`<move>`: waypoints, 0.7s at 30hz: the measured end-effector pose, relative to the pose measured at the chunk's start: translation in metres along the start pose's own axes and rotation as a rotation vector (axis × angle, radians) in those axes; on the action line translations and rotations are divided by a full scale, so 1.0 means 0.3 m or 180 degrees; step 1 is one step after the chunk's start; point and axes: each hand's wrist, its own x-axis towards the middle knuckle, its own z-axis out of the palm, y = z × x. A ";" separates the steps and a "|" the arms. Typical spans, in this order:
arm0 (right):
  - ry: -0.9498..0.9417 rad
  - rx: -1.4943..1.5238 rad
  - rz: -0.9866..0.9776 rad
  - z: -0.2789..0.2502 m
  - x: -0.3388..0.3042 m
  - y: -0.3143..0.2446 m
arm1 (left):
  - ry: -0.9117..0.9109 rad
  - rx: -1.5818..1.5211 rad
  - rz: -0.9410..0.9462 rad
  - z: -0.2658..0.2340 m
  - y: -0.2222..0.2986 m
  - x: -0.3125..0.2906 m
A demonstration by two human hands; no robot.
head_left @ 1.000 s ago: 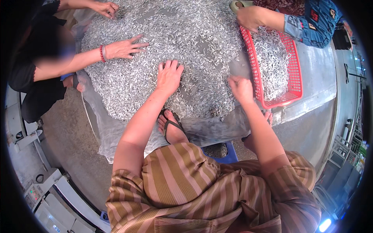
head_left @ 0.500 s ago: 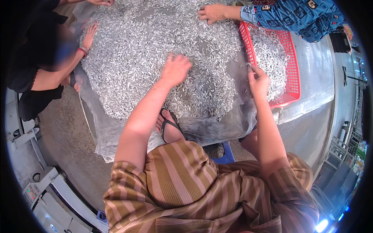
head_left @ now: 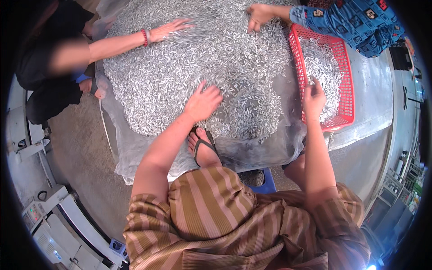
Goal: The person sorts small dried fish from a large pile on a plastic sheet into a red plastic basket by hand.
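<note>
A broad layer of small silvery-white pieces [head_left: 148,85] is spread before me; their exact kind is too small to tell. My left hand [head_left: 204,103] rests on this layer, palm down with fingers apart, near a thinner patch where grey shows through. Over the near left edge of a red plastic basket [head_left: 348,85], my right hand [head_left: 315,100] has its fingers pinched together; whatever is between them is hidden. Curled, hook-like whitish pieces [head_left: 326,63] fill much of the basket.
A co-worker's hand [head_left: 168,30] with a red bracelet reaches in from the left. Another co-worker's hand [head_left: 260,14], in a blue patterned sleeve [head_left: 346,24], works at the far right. Translucent sheeting [head_left: 252,155] borders the layer near my sandalled foot [head_left: 204,148]. A blue stool [head_left: 265,182] stands below.
My right hand has moved from beside the basket to over its edge. My left hand has shifted slightly nearer, fingers more spread. The left co-worker's arm has swept inward across the layer.
</note>
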 end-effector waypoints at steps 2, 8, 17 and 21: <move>0.0214 -0.0297 0.0092 -0.018 0.008 0.004 | -0.0190 0.0413 -0.0098 -0.040 -0.077 0.027; -0.0001 -0.0977 0.0080 -0.059 -0.043 0.061 | 0.0229 0.1186 -0.0770 -0.144 -0.320 0.078; -0.0069 -0.1205 -0.0197 -0.042 -0.095 0.091 | -0.0221 0.0196 0.0018 -0.035 -0.007 0.009; -0.0242 -0.1305 -0.0016 -0.042 -0.103 0.078 | -0.0190 0.0437 -0.0429 -0.037 -0.157 -0.037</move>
